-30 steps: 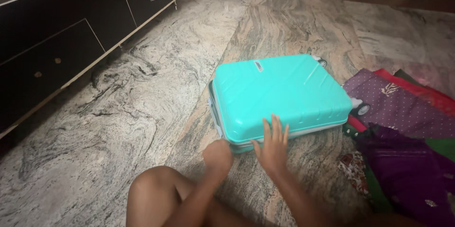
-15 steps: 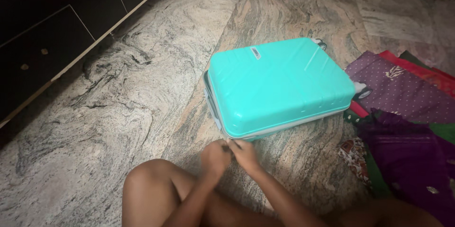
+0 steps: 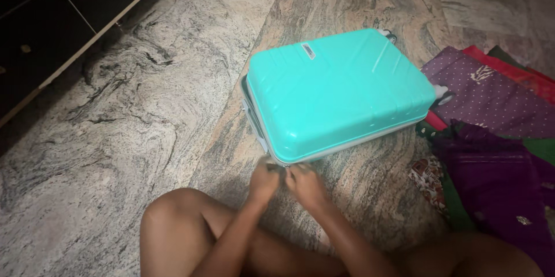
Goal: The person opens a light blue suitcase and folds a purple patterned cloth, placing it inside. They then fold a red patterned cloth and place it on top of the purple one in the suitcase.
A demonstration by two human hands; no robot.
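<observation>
A turquoise hard-shell suitcase [image 3: 338, 89] lies flat and closed on the marble floor [image 3: 144, 109]. My left hand [image 3: 265, 181] and my right hand [image 3: 304, 184] are pressed together at its near corner, fingers pinched at the zipper seam [image 3: 286, 165]. What they pinch is too small to make out clearly; it looks like the zipper pulls. My bare knees are in the foreground below the hands.
Folded clothes in purple, red and green [image 3: 491, 138] lie in a heap right of the suitcase. A dark cabinet with drawers [image 3: 46, 28] runs along the upper left. A suitcase wheel [image 3: 442, 96] points toward the clothes.
My right hand came off the suitcase lid and joined the left hand at the near corner seam. The view has tilted downward a little.
</observation>
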